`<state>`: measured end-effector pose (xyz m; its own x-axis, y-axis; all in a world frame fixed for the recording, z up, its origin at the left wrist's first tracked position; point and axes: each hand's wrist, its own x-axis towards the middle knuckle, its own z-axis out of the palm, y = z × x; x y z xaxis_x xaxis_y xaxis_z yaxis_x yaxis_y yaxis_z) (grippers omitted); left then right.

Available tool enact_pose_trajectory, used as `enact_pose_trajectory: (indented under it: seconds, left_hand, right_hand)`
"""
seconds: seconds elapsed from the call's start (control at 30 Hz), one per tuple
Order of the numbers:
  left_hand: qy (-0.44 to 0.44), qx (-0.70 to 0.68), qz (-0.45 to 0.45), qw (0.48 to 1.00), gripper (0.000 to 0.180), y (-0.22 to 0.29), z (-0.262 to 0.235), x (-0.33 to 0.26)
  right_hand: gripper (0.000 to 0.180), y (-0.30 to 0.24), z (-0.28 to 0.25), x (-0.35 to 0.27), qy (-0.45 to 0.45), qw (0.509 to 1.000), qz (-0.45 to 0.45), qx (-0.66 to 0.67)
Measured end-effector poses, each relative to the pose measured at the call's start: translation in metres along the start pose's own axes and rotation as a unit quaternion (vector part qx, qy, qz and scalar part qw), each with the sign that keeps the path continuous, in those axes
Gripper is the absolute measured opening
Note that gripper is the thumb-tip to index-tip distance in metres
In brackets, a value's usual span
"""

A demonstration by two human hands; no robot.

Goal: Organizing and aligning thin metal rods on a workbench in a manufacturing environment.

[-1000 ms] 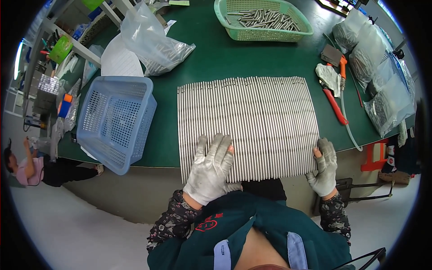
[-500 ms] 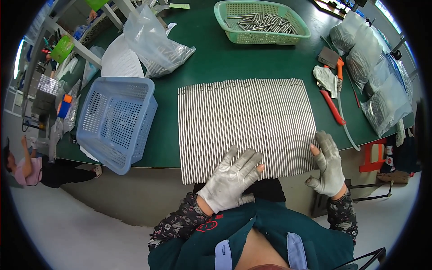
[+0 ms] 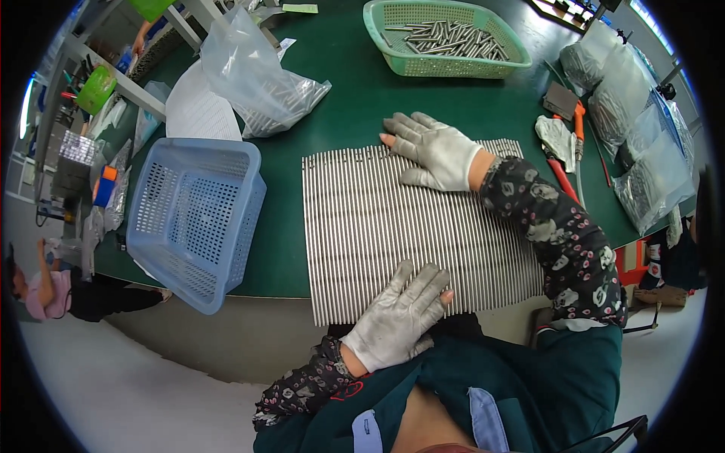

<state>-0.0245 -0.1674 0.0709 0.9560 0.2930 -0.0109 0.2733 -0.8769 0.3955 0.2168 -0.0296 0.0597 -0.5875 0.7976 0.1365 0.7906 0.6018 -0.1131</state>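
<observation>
The gloved left hand (image 3: 396,317) and right hand (image 3: 439,153) are unclenched, gripping nothing. Beneath both lies a row of slim metal rods (image 3: 423,230), overhanging the near edge of the green tabletop (image 3: 351,117) below the left; bare surface stretches beyond the right. Both hands are palm-down; the right forearm (image 3: 563,238) crosses the rods.

The left hand (image 3: 396,313) and right hand (image 3: 438,155) wore close-fitting greyish-white fabric gloves (image 3: 451,158), smudged darker along the fingers, one fingertip bare on each. Black cloth sleeves (image 3: 563,234) were printed with grey and pink flowers. The dark green cloth jacket (image 3: 574,370) had light-blue collar flaps (image 3: 487,419) and a curved red marking (image 3: 350,390), probably stitched, though partly hidden. The trousers (image 3: 459,326) were black.
</observation>
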Motion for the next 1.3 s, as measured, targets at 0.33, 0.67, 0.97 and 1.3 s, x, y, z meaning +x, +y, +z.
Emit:
enact_pose_trajectory:
  seconds: [0.33,0.67,0.97,1.3]
  left_hand:
    - [-0.005,-0.020,-0.003,1.000,0.078,0.000,-0.002,-0.003]
    - [-0.001,-0.007,0.002,1.000,0.082,-0.002,0.001,0.000]
    - [-0.010,-0.092,-0.011,0.996,0.090,0.000,0.015,-0.007]
    - [0.119,0.036,-0.081,0.989,0.096,-0.044,-0.029,-0.059]
  right_hand:
    - [0.066,-0.052,0.000,0.003,-0.022,0.989,-0.131,0.062]
    - [0.063,-0.090,0.010,0.047,-0.050,0.968,-0.226,0.101]
    - [0.064,-0.138,0.002,0.009,-0.058,0.919,-0.284,0.269]
    - [0.085,-0.105,-0.022,-0.091,-0.031,0.996,0.012,0.085]
